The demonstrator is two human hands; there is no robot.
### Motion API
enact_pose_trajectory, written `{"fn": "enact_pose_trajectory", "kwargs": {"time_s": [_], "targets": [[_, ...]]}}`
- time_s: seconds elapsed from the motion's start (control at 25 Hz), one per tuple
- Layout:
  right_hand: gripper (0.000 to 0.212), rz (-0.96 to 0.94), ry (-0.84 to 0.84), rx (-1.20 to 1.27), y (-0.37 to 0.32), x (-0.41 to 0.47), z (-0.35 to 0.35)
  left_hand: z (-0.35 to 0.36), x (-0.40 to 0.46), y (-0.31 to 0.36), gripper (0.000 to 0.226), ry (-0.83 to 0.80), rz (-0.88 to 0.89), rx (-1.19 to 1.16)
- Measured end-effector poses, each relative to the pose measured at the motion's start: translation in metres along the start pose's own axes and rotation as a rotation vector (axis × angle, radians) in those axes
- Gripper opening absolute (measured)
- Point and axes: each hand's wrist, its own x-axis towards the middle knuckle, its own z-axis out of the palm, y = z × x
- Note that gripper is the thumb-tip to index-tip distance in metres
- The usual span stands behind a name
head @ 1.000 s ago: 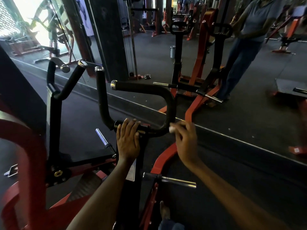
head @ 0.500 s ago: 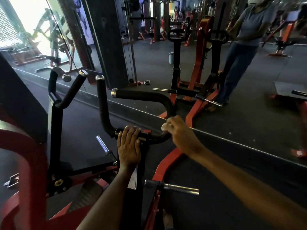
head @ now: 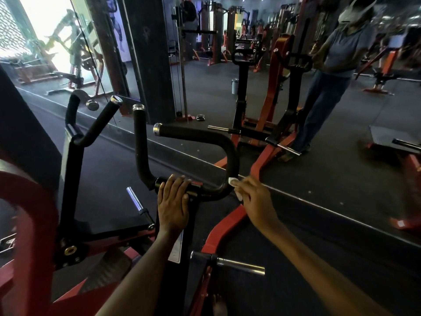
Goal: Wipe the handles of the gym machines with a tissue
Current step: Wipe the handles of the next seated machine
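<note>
Dim gym, mirror wall. Right hand [head: 256,197] pinching tissue [head: 235,185] at handle [head: 230,156] bend; unwiped bar rising toward 12 o'clock. Left hand [head: 174,201] flat, relaxed on crossbar.

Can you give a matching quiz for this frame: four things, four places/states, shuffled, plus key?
Things:
1. tissue
2. left hand
3. grip cap
4. sleeve

States:
A. bare steel, jutting right from the red frame
B. flat on the handle's lower bar
C. held by the right hand at the bend
D. silver, on the top grip's free end

Pairs: 1-C, 2-B, 3-D, 4-A
</note>
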Motion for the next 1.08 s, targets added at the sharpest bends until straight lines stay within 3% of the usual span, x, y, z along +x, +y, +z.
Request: {"fn": "enact_pose_trajectory", "kwargs": {"time_s": [0.08, 0.2, 0.36, 0.52, 0.6, 0.72, 0.8, 0.96, 1.08], "targets": [[0.018, 0.015, 0.105, -0.037, -0.006, 0.040, -0.005, 0.000, 0.001, 0.002, 0.040, -0.011, -0.001, 0.003], [0.016, -0.073, 0.025, -0.154, -0.018, 0.106, -0.005, -0.001, 0.002, 0.003, 0.040, -0.021, -0.023, -0.002], [0.022, -0.038, -0.074, -0.276, -0.015, 0.059, 0.013, -0.001, 0.002, 0.002, 0.041, -0.007, -0.005, -0.009], [0.019, 0.069, -0.401, -0.117, -0.032, 0.012, 0.026, -0.001, 0.002, 0.002, 0.041, 0.000, -0.007, 0.005], [0.015, 0.094, -0.258, -0.080, -0.033, 0.037, 0.020, -0.001, 0.000, 0.002, 0.041, 0.001, 0.004, 0.006], [0.022, 0.005, -0.081, -0.286, -0.026, 0.066, 0.008, 0.000, 0.001, 0.002, 0.041, -0.003, -0.006, -0.003], [0.029, -0.011, -0.132, -0.328, -0.028, 0.048, 0.013, 0.001, -0.001, 0.002, 0.041, -0.004, -0.005, 0.002], [0.029, 0.155, -0.291, -0.301, -0.055, 0.004, 0.063, 0.001, 0.001, 0.000, 0.040, -0.032, -0.017, 0.004], [0.034, -0.032, -0.279, -0.226, -0.051, -0.005, 0.066, 0.000, 0.000, 0.002, 0.039, -0.038, -0.013, -0.003]]}}
